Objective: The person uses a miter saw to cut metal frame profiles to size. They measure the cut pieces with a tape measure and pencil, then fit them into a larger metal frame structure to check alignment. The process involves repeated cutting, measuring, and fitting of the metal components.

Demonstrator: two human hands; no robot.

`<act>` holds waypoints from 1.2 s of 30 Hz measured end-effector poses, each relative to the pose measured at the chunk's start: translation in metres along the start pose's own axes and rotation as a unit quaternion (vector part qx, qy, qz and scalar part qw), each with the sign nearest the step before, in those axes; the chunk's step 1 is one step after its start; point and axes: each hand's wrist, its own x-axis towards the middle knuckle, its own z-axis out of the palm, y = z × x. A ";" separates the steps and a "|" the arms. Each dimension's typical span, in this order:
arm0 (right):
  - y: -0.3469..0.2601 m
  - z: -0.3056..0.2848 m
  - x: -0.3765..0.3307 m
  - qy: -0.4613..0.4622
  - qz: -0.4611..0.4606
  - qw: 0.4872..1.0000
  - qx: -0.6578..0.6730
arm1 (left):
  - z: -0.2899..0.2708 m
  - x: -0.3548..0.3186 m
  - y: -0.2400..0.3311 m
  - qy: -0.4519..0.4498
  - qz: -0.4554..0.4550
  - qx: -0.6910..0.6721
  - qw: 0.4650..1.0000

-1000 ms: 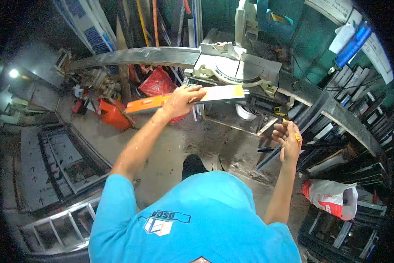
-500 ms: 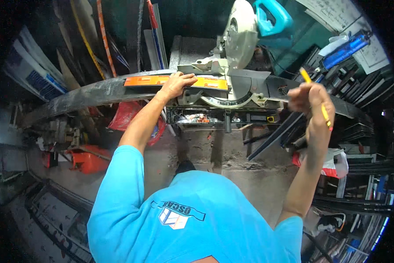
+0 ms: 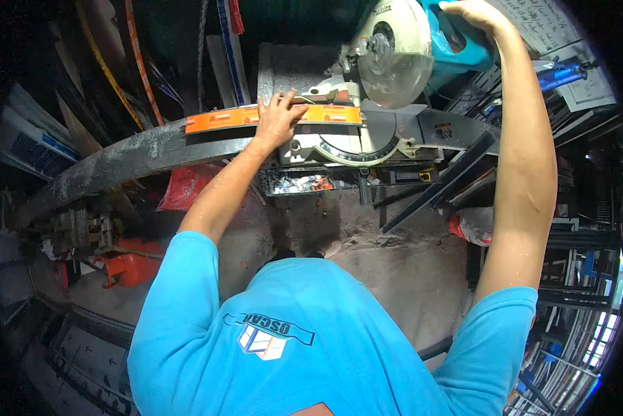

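Two bare hands are at work on a mitre saw (image 3: pixel 394 90) standing on a long dusty bench (image 3: pixel 138 156) at the far side of the room. The left hand (image 3: pixel 278 119) lies flat, fingers spread, pressing down on a long orange strip (image 3: pixel 221 118) that rests across the saw's base, against the fence; it is not closed round the strip, only bearing on top of it. The strip runs from well left of the hand to just under the round blade guard (image 3: pixel 394 59), its right end near the blade. The right hand (image 3: pixel 472 14) is raised to the far right and sits over the teal handle (image 3: pixel 457 45) of the saw head; its fingers curl over the top of it, though how firmly they close cannot be told from here. The saw head stands lifted, the blade above the strip and apart from it. A red bag (image 3: pixel 186 191) hangs below the bench to the left, and an orange-red tool (image 3: pixel 127 267) lies on the floor nearer, further left.
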 end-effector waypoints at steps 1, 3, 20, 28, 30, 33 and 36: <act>-0.004 -0.001 0.002 -0.033 0.015 0.999 0.033 | -0.002 0.000 -0.001 -0.007 -0.002 -0.013 1.000; -0.009 -0.001 -0.003 -0.066 0.058 0.990 0.106 | 0.005 -0.001 0.003 0.032 -0.013 0.029 0.999; -0.006 0.012 -0.026 -0.133 0.056 0.937 0.319 | 0.009 0.011 -0.016 -0.015 0.009 0.005 1.000; -0.002 0.065 -0.111 -0.009 0.104 0.944 0.314 | 0.001 0.005 -0.009 -0.045 -0.033 0.014 0.998; -0.008 0.078 -0.149 0.028 0.112 0.953 0.281 | 0.002 0.007 -0.006 -0.048 -0.032 0.001 0.998; -0.025 0.093 -0.186 0.076 0.137 0.943 0.294 | 0.001 0.009 -0.005 -0.062 -0.035 0.003 0.997; -0.024 0.106 -0.199 0.091 0.141 0.937 0.306 | 0.002 0.010 -0.004 -0.066 -0.039 0.012 0.997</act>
